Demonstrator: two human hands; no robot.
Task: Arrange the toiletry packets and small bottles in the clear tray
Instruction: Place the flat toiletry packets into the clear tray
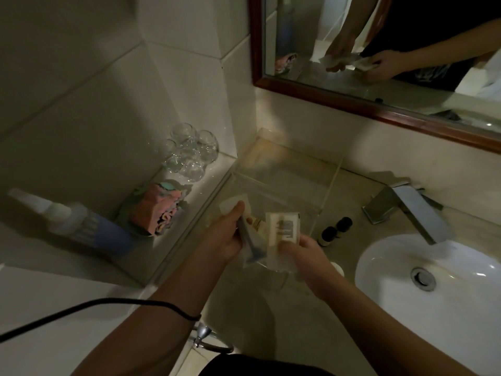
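Observation:
The clear tray (287,164) stands on the counter between the tiled ledge and the tap. My left hand (226,236) hovers over its near end, shut on a bundle of toiletry packets (250,234), one holding a blue-handled razor. My right hand (306,255) grips a white packet with dark print (282,227) by its lower edge, right beside the bundle. Two small dark-capped bottles (336,229) stand on the counter just right of the tray. The tray's far half looks bare.
A white basin (406,267) and a square metal tap (412,207) sit to the right. On the left ledge are upturned glasses (189,151), folded coloured cloths (160,210) and a lying spray bottle (73,221). A mirror (379,50) hangs behind. A black cable (81,308) crosses my left forearm.

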